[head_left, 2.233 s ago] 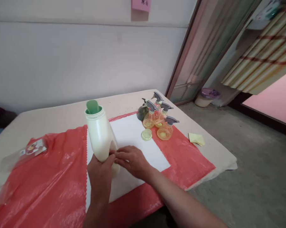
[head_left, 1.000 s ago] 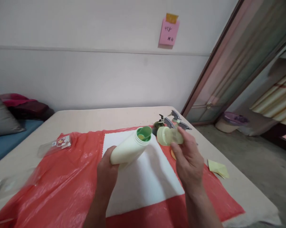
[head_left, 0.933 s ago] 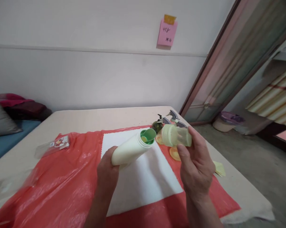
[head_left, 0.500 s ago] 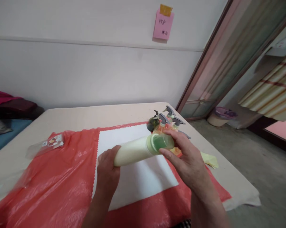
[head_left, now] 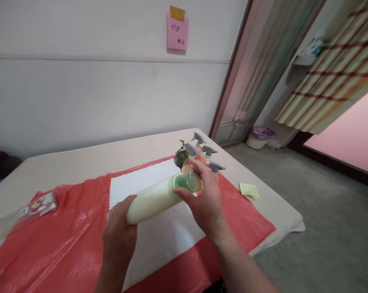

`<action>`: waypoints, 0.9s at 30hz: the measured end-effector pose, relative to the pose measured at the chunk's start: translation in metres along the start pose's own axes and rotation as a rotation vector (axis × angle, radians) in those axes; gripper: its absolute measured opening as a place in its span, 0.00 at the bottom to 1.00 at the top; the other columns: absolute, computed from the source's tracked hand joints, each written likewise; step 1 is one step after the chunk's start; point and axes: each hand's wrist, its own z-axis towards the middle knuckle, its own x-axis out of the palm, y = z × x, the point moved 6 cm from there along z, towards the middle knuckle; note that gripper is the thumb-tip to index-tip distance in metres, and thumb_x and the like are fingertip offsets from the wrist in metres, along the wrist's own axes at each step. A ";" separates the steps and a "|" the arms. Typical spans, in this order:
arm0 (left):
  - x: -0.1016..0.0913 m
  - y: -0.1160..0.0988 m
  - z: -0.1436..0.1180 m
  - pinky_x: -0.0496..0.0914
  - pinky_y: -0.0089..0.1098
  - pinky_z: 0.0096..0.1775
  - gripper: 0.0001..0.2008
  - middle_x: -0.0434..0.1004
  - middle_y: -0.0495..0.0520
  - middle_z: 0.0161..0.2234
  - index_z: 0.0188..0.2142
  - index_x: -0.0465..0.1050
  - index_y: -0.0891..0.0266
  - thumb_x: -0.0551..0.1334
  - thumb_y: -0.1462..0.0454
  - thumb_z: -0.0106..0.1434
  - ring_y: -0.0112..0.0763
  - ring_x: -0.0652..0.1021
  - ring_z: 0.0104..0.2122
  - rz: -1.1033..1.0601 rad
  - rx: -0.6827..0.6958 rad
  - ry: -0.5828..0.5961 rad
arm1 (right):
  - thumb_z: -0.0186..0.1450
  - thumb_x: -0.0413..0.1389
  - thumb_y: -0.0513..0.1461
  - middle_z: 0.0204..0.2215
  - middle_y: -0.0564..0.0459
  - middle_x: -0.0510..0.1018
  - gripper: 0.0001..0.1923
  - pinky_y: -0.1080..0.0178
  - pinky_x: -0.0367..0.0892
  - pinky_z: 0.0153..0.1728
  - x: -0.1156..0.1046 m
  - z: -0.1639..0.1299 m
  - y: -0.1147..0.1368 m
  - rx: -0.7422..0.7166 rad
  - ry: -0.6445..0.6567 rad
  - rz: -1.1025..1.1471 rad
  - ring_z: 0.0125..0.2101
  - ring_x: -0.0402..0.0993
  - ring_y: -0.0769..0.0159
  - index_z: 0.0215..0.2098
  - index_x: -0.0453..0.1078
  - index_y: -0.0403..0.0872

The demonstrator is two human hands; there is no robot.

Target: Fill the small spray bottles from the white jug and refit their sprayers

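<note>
My left hand (head_left: 118,232) grips the base of a cream plastic bottle (head_left: 152,198), which is held almost level above a white sheet (head_left: 159,228). My right hand (head_left: 204,197) is wrapped around a translucent pale green cap (head_left: 187,182) sitting over the bottle's mouth. The green spout inside shows faintly through the cap. Just behind my right hand stand several small yellow spray bottles with grey triggers (head_left: 202,152) and a dark green bottle (head_left: 180,156).
A red plastic sheet (head_left: 55,240) covers much of the beige table (head_left: 89,156). A clear packet (head_left: 34,205) lies at the left. A yellow folded paper (head_left: 249,189) lies near the right table edge. A pink note (head_left: 177,30) hangs on the wall.
The bottle stood upright on the sheet, then was lifted and tipped sideways. My right hand picked up the pale green cap and brought it onto the bottle's mouth.
</note>
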 end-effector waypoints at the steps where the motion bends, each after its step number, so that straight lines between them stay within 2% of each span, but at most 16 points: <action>1: 0.000 0.003 0.001 0.68 0.35 0.40 0.19 0.80 0.53 0.43 0.48 0.75 0.54 0.56 0.67 0.59 0.40 0.77 0.42 0.004 -0.007 -0.003 | 0.59 0.64 0.55 0.51 0.44 0.74 0.39 0.48 0.71 0.52 0.002 0.000 -0.001 -0.009 -0.016 -0.023 0.51 0.73 0.53 0.63 0.61 0.52; 3: -0.001 0.012 0.004 0.68 0.36 0.40 0.19 0.80 0.52 0.43 0.49 0.75 0.53 0.57 0.66 0.59 0.41 0.77 0.42 0.002 -0.044 -0.015 | 0.59 0.64 0.56 0.57 0.42 0.71 0.43 0.47 0.70 0.55 0.002 0.002 -0.004 -0.018 -0.001 0.013 0.55 0.71 0.52 0.67 0.56 0.52; 4: -0.001 0.018 0.006 0.68 0.36 0.40 0.18 0.80 0.52 0.44 0.48 0.75 0.52 0.58 0.65 0.58 0.41 0.77 0.42 -0.006 -0.077 -0.022 | 0.61 0.63 0.55 0.59 0.43 0.69 0.42 0.46 0.69 0.56 -0.001 0.004 -0.007 -0.008 -0.008 0.056 0.56 0.70 0.53 0.67 0.55 0.54; 6: -0.003 0.030 0.009 0.68 0.37 0.40 0.17 0.80 0.51 0.43 0.47 0.76 0.52 0.60 0.61 0.57 0.41 0.77 0.41 -0.025 -0.171 -0.042 | 0.64 0.61 0.52 0.60 0.46 0.69 0.34 0.48 0.68 0.56 -0.017 0.009 -0.017 0.043 -0.106 0.152 0.55 0.71 0.56 0.64 0.59 0.56; 9: -0.005 0.041 0.011 0.68 0.37 0.39 0.18 0.79 0.51 0.40 0.46 0.76 0.53 0.63 0.58 0.55 0.41 0.76 0.38 -0.081 -0.333 -0.079 | 0.66 0.60 0.46 0.52 0.50 0.75 0.19 0.52 0.71 0.52 -0.046 0.014 -0.035 0.128 -0.327 0.278 0.50 0.75 0.61 0.54 0.68 0.54; 11: -0.005 0.041 0.011 0.68 0.38 0.38 0.19 0.78 0.50 0.38 0.48 0.75 0.53 0.64 0.57 0.55 0.41 0.76 0.37 -0.123 -0.414 -0.086 | 0.65 0.61 0.45 0.48 0.51 0.77 0.16 0.54 0.72 0.51 -0.057 0.016 -0.045 0.170 -0.413 0.321 0.48 0.76 0.63 0.49 0.71 0.52; 14: 0.000 0.039 0.013 0.69 0.41 0.39 0.22 0.78 0.52 0.38 0.49 0.75 0.53 0.66 0.56 0.54 0.44 0.76 0.37 -0.134 -0.467 -0.030 | 0.63 0.63 0.44 0.46 0.51 0.78 0.15 0.57 0.73 0.49 -0.062 0.018 -0.052 0.189 -0.443 0.346 0.47 0.76 0.64 0.48 0.72 0.51; 18: 0.003 0.053 0.018 0.71 0.50 0.43 0.34 0.78 0.57 0.45 0.57 0.71 0.53 0.70 0.59 0.48 0.51 0.77 0.41 -0.094 -0.505 0.022 | 0.63 0.63 0.41 0.45 0.53 0.79 0.14 0.60 0.72 0.47 -0.063 0.018 -0.048 0.157 -0.462 0.369 0.46 0.76 0.66 0.47 0.73 0.51; 20: 0.002 0.060 0.019 0.70 0.55 0.48 0.40 0.76 0.59 0.52 0.61 0.67 0.53 0.70 0.62 0.47 0.54 0.77 0.45 -0.120 -0.502 0.011 | 0.62 0.63 0.41 0.43 0.53 0.79 0.13 0.59 0.72 0.47 -0.057 0.017 -0.047 0.165 -0.421 0.370 0.44 0.77 0.67 0.45 0.74 0.51; 22: 0.001 0.062 0.019 0.69 0.56 0.52 0.43 0.71 0.61 0.58 0.64 0.63 0.52 0.70 0.64 0.47 0.55 0.76 0.51 -0.209 -0.475 -0.016 | 0.62 0.63 0.43 0.40 0.53 0.80 0.11 0.58 0.72 0.46 -0.044 0.017 -0.050 0.212 -0.309 0.350 0.40 0.77 0.66 0.43 0.74 0.50; 25: -0.002 0.055 0.014 0.65 0.54 0.59 0.45 0.66 0.61 0.63 0.66 0.59 0.53 0.69 0.66 0.48 0.53 0.71 0.59 -0.370 -0.406 -0.123 | 0.62 0.61 0.46 0.34 0.54 0.79 0.10 0.59 0.72 0.41 -0.007 0.010 -0.068 0.333 -0.036 0.323 0.35 0.76 0.66 0.37 0.75 0.49; 27: -0.005 0.044 0.009 0.62 0.51 0.62 0.43 0.65 0.61 0.63 0.65 0.60 0.55 0.68 0.66 0.49 0.50 0.68 0.62 -0.446 -0.300 -0.230 | 0.60 0.61 0.48 0.31 0.54 0.78 0.12 0.59 0.72 0.39 0.021 0.001 -0.086 0.420 0.129 0.332 0.32 0.75 0.65 0.35 0.74 0.48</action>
